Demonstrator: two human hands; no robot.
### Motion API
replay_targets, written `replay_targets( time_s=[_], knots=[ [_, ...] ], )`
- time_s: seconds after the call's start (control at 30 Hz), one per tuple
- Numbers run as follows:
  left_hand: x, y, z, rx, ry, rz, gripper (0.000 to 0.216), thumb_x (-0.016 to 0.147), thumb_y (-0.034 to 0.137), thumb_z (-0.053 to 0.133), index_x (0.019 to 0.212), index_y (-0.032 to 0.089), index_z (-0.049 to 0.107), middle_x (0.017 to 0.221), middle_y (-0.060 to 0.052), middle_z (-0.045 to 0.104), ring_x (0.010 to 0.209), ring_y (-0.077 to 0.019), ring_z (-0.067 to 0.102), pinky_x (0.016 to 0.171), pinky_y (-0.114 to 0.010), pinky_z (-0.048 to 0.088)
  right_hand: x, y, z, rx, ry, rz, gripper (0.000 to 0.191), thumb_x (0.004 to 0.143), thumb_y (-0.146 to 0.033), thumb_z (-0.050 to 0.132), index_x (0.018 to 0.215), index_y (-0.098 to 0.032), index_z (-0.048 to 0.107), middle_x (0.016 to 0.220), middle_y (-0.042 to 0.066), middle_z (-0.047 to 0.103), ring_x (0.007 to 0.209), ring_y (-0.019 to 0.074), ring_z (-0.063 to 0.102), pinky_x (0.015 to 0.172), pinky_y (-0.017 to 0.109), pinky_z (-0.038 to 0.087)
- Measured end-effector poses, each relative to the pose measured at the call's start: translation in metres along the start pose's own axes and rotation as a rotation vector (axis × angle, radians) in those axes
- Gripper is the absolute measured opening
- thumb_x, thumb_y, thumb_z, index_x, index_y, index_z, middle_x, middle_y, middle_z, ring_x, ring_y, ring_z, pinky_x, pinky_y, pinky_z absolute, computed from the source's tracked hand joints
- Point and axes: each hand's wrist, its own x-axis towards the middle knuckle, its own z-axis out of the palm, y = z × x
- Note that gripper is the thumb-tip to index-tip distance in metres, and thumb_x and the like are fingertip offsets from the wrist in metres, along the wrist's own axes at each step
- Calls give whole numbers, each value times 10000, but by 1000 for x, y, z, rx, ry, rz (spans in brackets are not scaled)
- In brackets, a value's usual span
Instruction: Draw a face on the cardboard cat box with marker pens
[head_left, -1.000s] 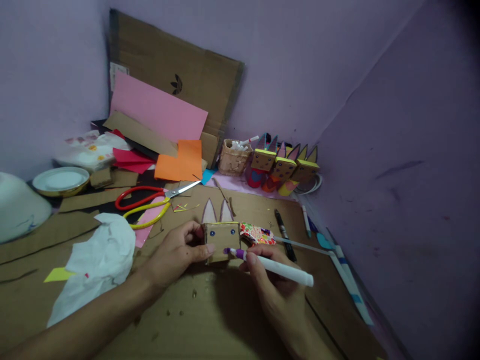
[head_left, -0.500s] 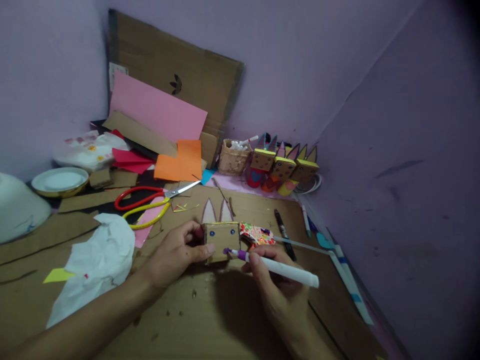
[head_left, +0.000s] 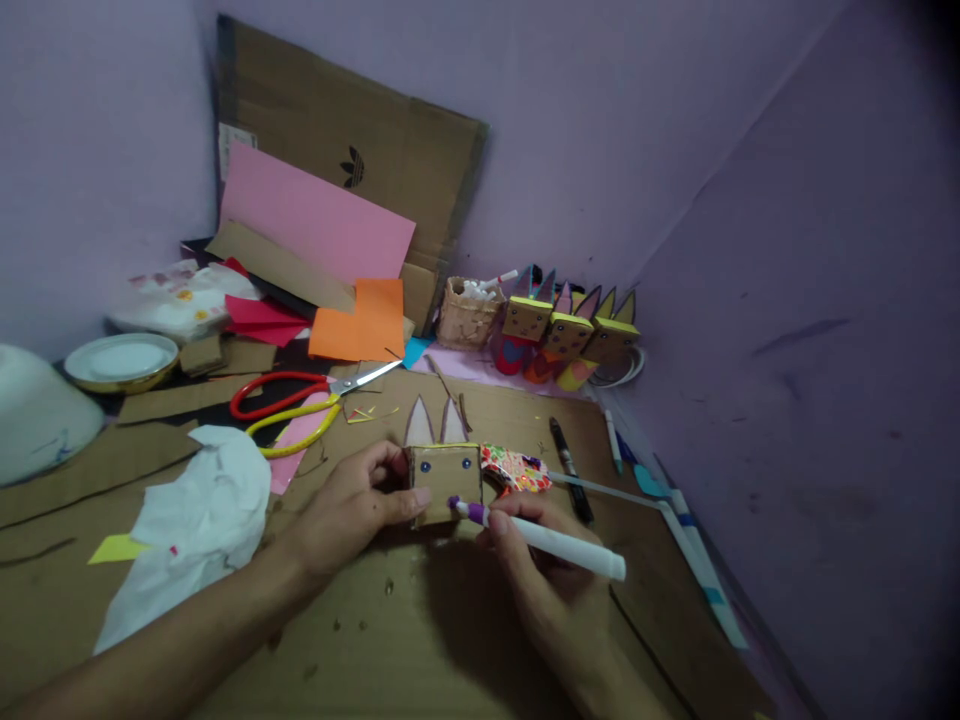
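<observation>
The cardboard head (head_left: pixel 444 484) was held between the two hands, over the middle of the cardboard sheet (head_left: pixel 360 665), well in from its right edge. The left hand (head_left: pixel 364 500) pinched its left side, thumb across the front; the right hand (head_left: pixel 553 570) pinched a white marker (head_left: pixel 566 546), whose purple end pointed at a purple spot low on the face. The head looked squarish and brown, with two dark blue eyes, yellow along the top and two pale pointed ears (outlined in something darker).
</observation>
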Motion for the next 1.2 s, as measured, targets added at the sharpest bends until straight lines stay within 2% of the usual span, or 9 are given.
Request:
replay_targets(
  time_s=[0.4,0.6,0.83,1.03,1.2],
  knots=[
    [-1,3,0,7,1,1,372,593,404,700,810,190,486,891,-54,653,902,-250,605,736,-315,435,1,-6,-1,-28,-18,-57,126,863,-251,586,778,-192,657,572,-5,632,438,112,542,408,203,390],
    [0,1,2,14,32,-4,354,574,396,710,764,196,489,809,-31,651,790,-220,605,691,-308,439,1,-4,1,-32,17,-68,117,858,-236,589,774,-192,657,581,-4,642,467,116,571,438,202,429],
    [1,1,0,-1,14,-8,361,592,397,713,793,190,496,857,-45,662,827,-222,609,708,-301,437,0,-3,-1,-32,8,-73,91,855,-226,594,791,-199,654,587,-11,645,466,108,572,433,188,419],
    [-2,1,1,3,40,-18,361,567,411,714,757,202,491,792,-28,666,755,-217,608,680,-308,443,-2,0,1,-7,48,-21,142,865,-263,580,766,-188,650,577,5,641,468,123,577,423,202,415],
    [-1,1,1,-24,18,-12,360,572,399,719,767,199,491,832,-45,665,850,-245,624,724,-322,449,-2,1,2,7,41,0,151,865,-282,581,776,-184,654,574,9,648,462,127,586,398,199,407]
  ],
)
